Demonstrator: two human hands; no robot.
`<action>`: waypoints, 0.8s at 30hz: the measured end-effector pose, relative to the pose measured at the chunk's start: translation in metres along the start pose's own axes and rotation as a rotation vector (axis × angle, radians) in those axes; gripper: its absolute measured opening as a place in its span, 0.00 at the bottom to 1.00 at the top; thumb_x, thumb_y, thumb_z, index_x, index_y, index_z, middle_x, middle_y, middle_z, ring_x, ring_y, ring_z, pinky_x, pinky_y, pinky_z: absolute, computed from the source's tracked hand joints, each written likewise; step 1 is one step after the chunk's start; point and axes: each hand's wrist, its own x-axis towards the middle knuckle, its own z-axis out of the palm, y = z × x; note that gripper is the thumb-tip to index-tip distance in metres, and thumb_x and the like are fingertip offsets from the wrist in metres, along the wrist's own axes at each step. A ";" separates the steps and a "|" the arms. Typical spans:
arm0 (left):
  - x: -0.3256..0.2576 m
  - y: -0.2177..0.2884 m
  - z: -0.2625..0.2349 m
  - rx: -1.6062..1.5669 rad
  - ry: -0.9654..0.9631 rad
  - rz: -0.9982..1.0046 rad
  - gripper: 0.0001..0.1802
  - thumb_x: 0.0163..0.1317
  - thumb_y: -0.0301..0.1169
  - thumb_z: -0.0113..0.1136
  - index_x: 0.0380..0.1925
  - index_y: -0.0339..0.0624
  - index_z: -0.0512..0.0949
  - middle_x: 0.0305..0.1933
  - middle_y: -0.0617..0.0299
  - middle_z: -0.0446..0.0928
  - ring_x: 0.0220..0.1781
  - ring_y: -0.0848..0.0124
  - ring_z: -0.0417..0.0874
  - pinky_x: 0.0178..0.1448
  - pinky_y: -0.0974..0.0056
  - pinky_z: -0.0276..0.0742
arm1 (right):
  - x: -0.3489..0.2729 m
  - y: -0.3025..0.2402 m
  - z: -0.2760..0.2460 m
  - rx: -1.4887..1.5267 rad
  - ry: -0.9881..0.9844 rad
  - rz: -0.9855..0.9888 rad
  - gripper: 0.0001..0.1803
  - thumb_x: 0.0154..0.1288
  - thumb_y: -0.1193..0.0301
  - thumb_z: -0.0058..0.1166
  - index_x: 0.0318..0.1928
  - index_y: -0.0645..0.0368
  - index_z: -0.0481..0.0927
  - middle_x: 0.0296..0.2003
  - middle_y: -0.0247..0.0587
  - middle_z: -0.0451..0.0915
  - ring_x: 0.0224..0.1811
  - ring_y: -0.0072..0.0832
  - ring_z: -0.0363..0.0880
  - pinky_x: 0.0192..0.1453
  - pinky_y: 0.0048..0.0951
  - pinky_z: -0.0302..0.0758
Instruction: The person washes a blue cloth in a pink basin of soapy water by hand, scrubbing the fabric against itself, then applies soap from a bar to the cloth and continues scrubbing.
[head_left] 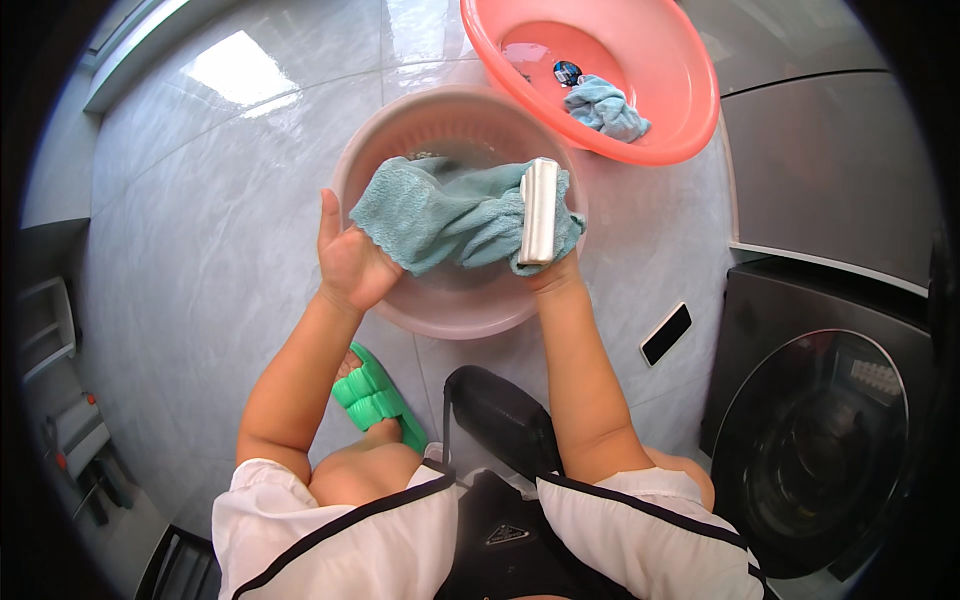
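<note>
A damp blue-green towel (440, 215) stretches between my two hands over a pale pink basin (362, 160). My left hand (352, 262) is palm up at the towel's left end, its thumb stuck out and its fingers hidden beneath the cloth, bearing it. At the right end, my right hand (552, 272) is mostly covered by the towel; only the wrist and heel of the hand show. Across the cloth there lies a silver, shiny, block-shaped thing (540, 210), standing lengthwise over the right hand. Water shows in the basin behind and below the towel.
A coral basin (690, 110) at the upper right holds a light blue cloth (606, 108) and a small dark round thing (567, 73). A phone (667, 334) lies on the tiled floor. To the right stands a dark front-loading washer (810, 440). A green slipper (375, 400) is on my left foot.
</note>
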 end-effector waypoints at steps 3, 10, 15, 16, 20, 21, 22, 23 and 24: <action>-0.001 0.002 0.002 0.003 -0.021 -0.005 0.60 0.80 0.80 0.39 0.90 0.41 0.62 0.92 0.49 0.66 0.92 0.48 0.66 0.95 0.41 0.58 | 0.005 -0.008 0.012 0.285 0.129 0.230 0.25 0.94 0.50 0.47 0.74 0.51 0.80 0.63 0.37 0.88 0.60 0.35 0.91 0.67 0.41 0.88; -0.002 -0.016 0.006 0.099 -0.019 -0.030 0.54 0.84 0.72 0.45 0.89 0.36 0.63 0.91 0.45 0.66 0.91 0.47 0.67 0.95 0.40 0.57 | 0.017 -0.032 0.028 0.258 0.429 0.446 0.23 0.93 0.51 0.53 0.72 0.50 0.81 0.61 0.34 0.87 0.57 0.24 0.90 0.58 0.35 0.90; 0.010 -0.032 -0.021 0.071 0.235 -0.089 0.33 0.82 0.47 0.69 0.76 0.37 0.76 0.78 0.48 0.82 0.81 0.55 0.82 0.87 0.49 0.75 | 0.024 -0.032 0.023 0.366 0.326 0.462 0.26 0.93 0.47 0.50 0.72 0.51 0.79 0.60 0.34 0.87 0.58 0.26 0.89 0.62 0.34 0.89; 0.012 -0.037 -0.029 0.068 0.234 -0.084 0.33 0.82 0.47 0.69 0.76 0.37 0.76 0.78 0.48 0.82 0.81 0.55 0.82 0.87 0.49 0.75 | 0.024 -0.031 0.013 0.364 0.321 0.463 0.26 0.93 0.47 0.50 0.72 0.51 0.79 0.60 0.34 0.87 0.58 0.26 0.89 0.62 0.34 0.89; 0.015 -0.063 -0.028 0.040 0.476 -0.248 0.28 0.85 0.42 0.66 0.74 0.34 0.78 0.68 0.49 0.89 0.66 0.58 0.93 0.70 0.54 0.93 | 0.017 -0.030 -0.015 0.519 -0.167 0.215 0.28 0.92 0.47 0.49 0.74 0.53 0.76 0.61 0.38 0.87 0.63 0.29 0.88 0.63 0.35 0.88; 0.014 -0.065 -0.030 0.039 0.514 -0.274 0.29 0.85 0.45 0.66 0.73 0.34 0.79 0.67 0.49 0.89 0.66 0.58 0.93 0.69 0.55 0.94 | 0.013 -0.030 -0.016 0.597 -0.108 0.229 0.28 0.92 0.47 0.49 0.75 0.53 0.76 0.62 0.38 0.87 0.63 0.29 0.88 0.63 0.35 0.88; 0.013 -0.067 -0.035 0.038 0.552 -0.300 0.29 0.85 0.47 0.66 0.72 0.35 0.79 0.67 0.49 0.89 0.66 0.59 0.93 0.69 0.55 0.94 | 0.009 -0.031 -0.017 0.678 -0.036 0.237 0.28 0.92 0.48 0.50 0.75 0.54 0.76 0.62 0.39 0.87 0.63 0.30 0.88 0.64 0.36 0.88; 0.007 -0.071 -0.039 0.044 0.551 -0.317 0.32 0.84 0.53 0.66 0.72 0.38 0.80 0.67 0.53 0.90 0.67 0.59 0.93 0.71 0.55 0.93 | 0.003 -0.032 -0.017 0.710 0.010 0.246 0.28 0.91 0.48 0.50 0.75 0.54 0.76 0.62 0.39 0.87 0.63 0.30 0.88 0.64 0.36 0.88; 0.006 -0.075 -0.043 0.038 0.550 -0.312 0.32 0.84 0.53 0.66 0.72 0.38 0.80 0.67 0.53 0.90 0.67 0.59 0.93 0.71 0.55 0.93 | -0.004 -0.032 -0.017 0.732 0.055 0.247 0.28 0.91 0.49 0.51 0.76 0.54 0.76 0.62 0.39 0.87 0.63 0.30 0.88 0.64 0.37 0.88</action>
